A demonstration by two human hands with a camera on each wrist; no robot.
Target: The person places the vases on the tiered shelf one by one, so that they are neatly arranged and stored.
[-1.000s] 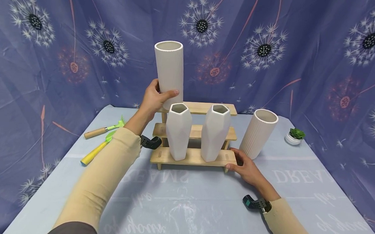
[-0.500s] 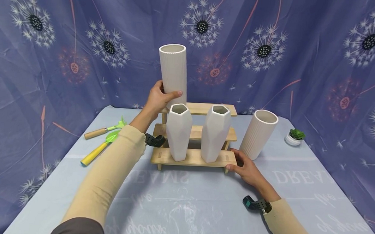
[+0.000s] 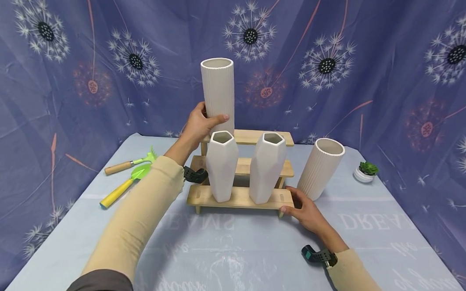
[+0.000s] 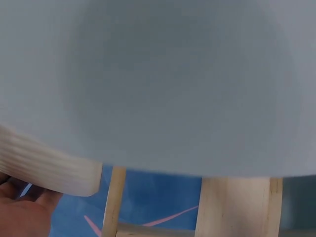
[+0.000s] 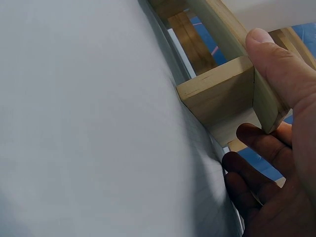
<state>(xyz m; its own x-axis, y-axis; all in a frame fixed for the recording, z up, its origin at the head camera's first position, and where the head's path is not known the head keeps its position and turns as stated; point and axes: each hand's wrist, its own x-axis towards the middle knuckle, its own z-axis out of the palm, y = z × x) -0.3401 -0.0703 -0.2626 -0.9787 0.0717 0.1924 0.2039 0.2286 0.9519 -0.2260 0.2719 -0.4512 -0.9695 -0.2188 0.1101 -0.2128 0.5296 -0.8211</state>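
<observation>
The left hand is gripping a tall ribbed vase near its base, fingers and thumb curled round it, holding it upright over the left end of the top step of the wooden stepped shelf. Whether its base is touching that step cannot be told. The right hand is resting against the right end of the lowest step, thumb on top and fingers curled beneath the edge.

Count: four white vases. Two are faceted vases, standing side by side on the lowest step and filling most of its width. Two are ribbed, the second being a shorter ribbed vase standing on the table just beside the shelf's right end. The top step is lying open to the right of the held vase.

Two garden tools are lying left of the shelf, well apart from it; one small potted succulent is sitting near the right table edge.
</observation>
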